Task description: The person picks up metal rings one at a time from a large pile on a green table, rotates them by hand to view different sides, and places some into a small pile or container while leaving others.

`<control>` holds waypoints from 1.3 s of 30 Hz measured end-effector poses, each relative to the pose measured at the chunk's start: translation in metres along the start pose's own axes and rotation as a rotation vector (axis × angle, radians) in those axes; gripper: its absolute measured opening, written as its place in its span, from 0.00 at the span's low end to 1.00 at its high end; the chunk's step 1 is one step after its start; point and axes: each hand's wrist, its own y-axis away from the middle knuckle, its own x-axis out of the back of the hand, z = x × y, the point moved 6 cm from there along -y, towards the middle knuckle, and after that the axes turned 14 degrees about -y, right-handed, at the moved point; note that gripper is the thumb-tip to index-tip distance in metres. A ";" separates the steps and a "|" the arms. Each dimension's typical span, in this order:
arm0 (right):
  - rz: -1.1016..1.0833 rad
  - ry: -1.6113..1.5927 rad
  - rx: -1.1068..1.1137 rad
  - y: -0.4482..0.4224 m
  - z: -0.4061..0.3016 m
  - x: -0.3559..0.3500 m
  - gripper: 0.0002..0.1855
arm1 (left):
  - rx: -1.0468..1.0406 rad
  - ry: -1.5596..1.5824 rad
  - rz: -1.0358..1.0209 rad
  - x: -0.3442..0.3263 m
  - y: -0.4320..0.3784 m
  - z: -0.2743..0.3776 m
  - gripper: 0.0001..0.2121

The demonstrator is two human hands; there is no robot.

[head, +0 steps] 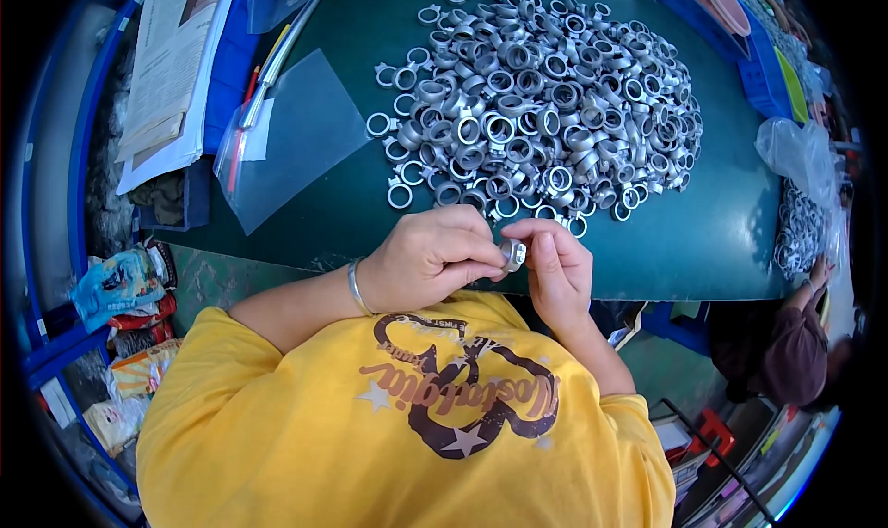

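Note:
A small silvery metal ring clamp (514,255) with a lug is held at the table's near edge, in front of the yellow shirt. My left hand (440,254) pinches it from the left between thumb and fingers. From the other side, the bent fingers of my right hand (557,268) touch the same part. Just beyond both hands, a large pile of similar metal rings (527,98) lies on the green tabletop (333,202); a few rings lie singly at its rim, some close to my fingertips.
Left of the pile lie a clear plastic sheet (305,139), a red pencil (243,126) and papers (173,63) over a blue bin. Blue bins (763,77) and a plastic bag (798,153) stand at the right. A co-worker's sleeve (794,354) shows at the far right, near more rings.

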 end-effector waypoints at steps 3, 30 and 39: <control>-0.011 -0.035 -0.002 0.000 0.000 0.001 0.12 | -0.025 -0.051 0.010 0.001 0.000 0.002 0.05; -0.180 0.809 0.558 -0.034 -0.040 -0.023 0.13 | 0.602 0.572 0.007 0.006 0.005 -0.021 0.08; -0.097 0.496 0.303 -0.029 -0.025 -0.014 0.13 | 0.023 -0.061 0.245 0.028 -0.004 -0.010 0.08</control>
